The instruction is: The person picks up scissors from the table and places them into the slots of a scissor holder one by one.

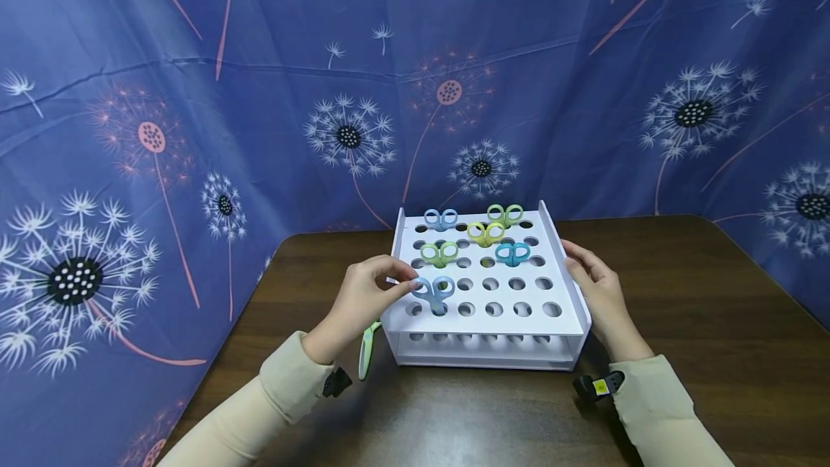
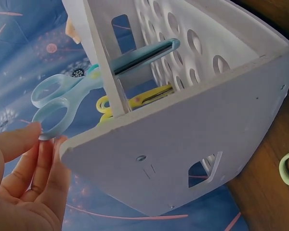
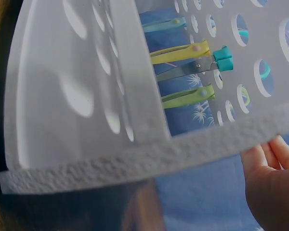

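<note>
My left hand (image 1: 369,294) pinches one handle ring of a pair of light blue scissors (image 1: 434,300) between thumb and fingers. Those scissors point down through a front-left hole of a white rack (image 1: 503,295); in the left wrist view their covered blades (image 2: 147,54) hang below its top board. At the rack's right side panel, my right hand (image 1: 599,294) rests its fingers and thumb against the edge. Farther back, several scissors stand in holes: light blue (image 1: 441,225), green (image 1: 506,222), yellow (image 1: 485,238), another green (image 1: 439,260) and teal (image 1: 513,259).
Green scissors (image 1: 366,355) lie on the brown wooden table (image 1: 467,416), left of the rack and partly hidden. A lower board with holes runs beneath the rack's top. Behind the table hangs a blue dandelion-print cloth (image 1: 279,128).
</note>
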### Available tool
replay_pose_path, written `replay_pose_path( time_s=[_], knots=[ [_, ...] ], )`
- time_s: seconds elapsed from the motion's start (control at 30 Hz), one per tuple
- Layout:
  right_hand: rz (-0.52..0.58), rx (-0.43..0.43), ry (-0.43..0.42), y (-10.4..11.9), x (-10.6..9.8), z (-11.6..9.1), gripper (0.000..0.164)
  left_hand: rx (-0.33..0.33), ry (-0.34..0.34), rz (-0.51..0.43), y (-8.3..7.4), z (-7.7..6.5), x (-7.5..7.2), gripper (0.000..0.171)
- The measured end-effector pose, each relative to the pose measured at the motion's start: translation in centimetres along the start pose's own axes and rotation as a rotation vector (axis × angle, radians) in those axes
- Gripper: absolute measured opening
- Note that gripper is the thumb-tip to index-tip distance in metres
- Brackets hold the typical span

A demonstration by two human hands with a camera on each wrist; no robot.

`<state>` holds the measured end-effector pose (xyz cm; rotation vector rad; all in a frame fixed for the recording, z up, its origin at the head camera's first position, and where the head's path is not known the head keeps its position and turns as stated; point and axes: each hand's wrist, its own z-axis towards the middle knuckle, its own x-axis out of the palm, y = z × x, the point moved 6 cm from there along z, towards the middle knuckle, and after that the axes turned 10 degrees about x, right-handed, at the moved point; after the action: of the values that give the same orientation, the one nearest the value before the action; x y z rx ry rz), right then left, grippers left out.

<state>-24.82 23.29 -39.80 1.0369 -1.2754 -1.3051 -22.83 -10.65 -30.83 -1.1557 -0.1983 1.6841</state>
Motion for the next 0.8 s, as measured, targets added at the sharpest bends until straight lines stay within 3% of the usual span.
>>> replay_pose_path(
  time_s=[0.3,0.8],
  knots=[
    [-0.007,0.007,0.000,-0.11,-0.01,0.06,0.048,0.034,0.016,0.024,0.08,0.03,0.52,0.007],
    [-0.015,0.011,0.000,-0.08,-0.02,0.06,0.048,0.004,0.068,0.045,0.43,-0.33,0.90,0.010]
  ],
)
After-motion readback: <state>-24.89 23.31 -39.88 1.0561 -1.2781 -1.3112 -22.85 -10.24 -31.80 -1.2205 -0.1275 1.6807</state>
